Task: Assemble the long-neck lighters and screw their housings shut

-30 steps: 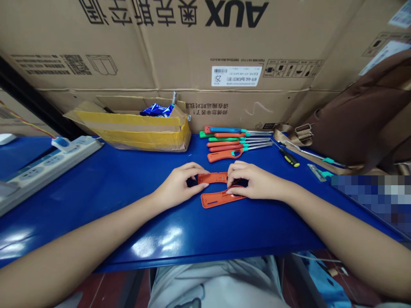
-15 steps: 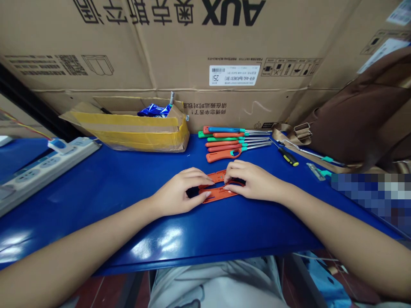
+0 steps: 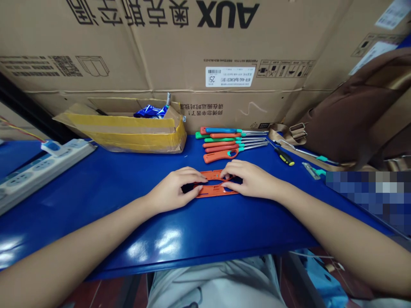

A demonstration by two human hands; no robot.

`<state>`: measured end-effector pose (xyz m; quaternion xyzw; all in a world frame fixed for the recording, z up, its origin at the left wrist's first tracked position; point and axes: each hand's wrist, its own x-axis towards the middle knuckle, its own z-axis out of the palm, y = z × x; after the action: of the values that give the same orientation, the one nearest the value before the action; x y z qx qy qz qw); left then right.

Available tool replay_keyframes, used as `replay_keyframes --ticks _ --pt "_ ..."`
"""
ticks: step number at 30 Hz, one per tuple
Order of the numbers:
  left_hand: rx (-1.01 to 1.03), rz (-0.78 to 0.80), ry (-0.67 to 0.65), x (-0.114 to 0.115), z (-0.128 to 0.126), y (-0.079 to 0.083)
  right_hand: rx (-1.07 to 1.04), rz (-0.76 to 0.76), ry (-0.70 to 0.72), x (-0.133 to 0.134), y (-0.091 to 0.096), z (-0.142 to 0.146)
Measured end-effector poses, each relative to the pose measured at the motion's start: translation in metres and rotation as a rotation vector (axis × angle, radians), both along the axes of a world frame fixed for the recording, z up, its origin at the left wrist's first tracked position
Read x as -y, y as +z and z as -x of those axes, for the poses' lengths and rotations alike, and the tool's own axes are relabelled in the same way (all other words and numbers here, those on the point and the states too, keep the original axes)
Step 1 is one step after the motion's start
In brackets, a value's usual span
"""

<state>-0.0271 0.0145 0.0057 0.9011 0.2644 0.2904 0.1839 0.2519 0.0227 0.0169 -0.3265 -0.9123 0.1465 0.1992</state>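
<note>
Two orange lighter casing halves [image 3: 212, 191] lie side by side on the blue tabletop [image 3: 154, 233], inner faces up. My left hand [image 3: 175, 188] grips their left ends, thumb on the near half and fingertips on the far one. Over the right ends is my right hand [image 3: 248, 179], its fingers curled onto the far half and its thumb against the near half. The fingers partly cover the right ends, so small parts there cannot be made out. Beyond the hands lies a row of gas lighters [image 3: 221, 149] in orange, green and blue, with metal tubes pointing right.
A taped cardboard box [image 3: 138, 134] holding a blue packet stands at the back left. At left is a power strip [image 3: 41, 169]. A screwdriver [image 3: 284, 156], a metal lighter tube [image 3: 302, 150] and a brown bag [image 3: 349, 115] are at right. Large cartons [image 3: 180, 51] stand behind.
The view has shifted slightly. Both hands have turned the casing halves a little, so that they lie straighter across the table. Both hands stay on them.
</note>
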Motion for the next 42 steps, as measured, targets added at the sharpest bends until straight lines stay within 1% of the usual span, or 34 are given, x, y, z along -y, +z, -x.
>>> replay_keyframes --ticks 4,7,13,16,19,24,28,36,38,40,42 --pt "-0.015 -0.019 0.028 -0.002 0.002 -0.004 -0.026 0.01 0.007 -0.002 -0.005 0.003" --pt "-0.023 -0.025 0.049 -0.003 0.001 -0.004 -0.032 0.0 -0.004 -0.003 -0.006 0.004" --pt "-0.015 -0.074 0.075 0.002 -0.004 0.004 -0.013 -0.042 -0.004 -0.001 0.003 -0.001" --pt "-0.037 -0.086 0.054 0.004 -0.005 0.005 0.039 -0.092 -0.01 -0.002 0.006 -0.004" --pt "-0.089 -0.099 0.02 0.005 -0.005 0.003 0.07 -0.115 -0.017 -0.003 0.006 -0.004" --pt "-0.135 -0.117 -0.006 0.005 -0.003 0.001 0.061 -0.114 -0.013 -0.005 0.003 -0.002" --pt "-0.152 -0.149 0.002 0.004 -0.002 0.001 0.043 -0.105 0.003 -0.006 0.003 -0.004" --pt "-0.161 -0.106 -0.008 0.001 -0.004 0.001 0.039 -0.082 0.002 -0.006 0.002 -0.004" --pt "-0.178 -0.103 -0.011 0.001 -0.004 0.001 0.035 -0.096 -0.011 -0.006 0.006 -0.005" --pt "-0.191 -0.098 -0.004 0.001 -0.003 0.001 0.048 -0.153 -0.051 -0.008 0.015 -0.011" --pt "-0.205 -0.102 0.006 0.002 -0.003 0.001 0.101 -0.233 -0.147 -0.012 0.029 -0.023"
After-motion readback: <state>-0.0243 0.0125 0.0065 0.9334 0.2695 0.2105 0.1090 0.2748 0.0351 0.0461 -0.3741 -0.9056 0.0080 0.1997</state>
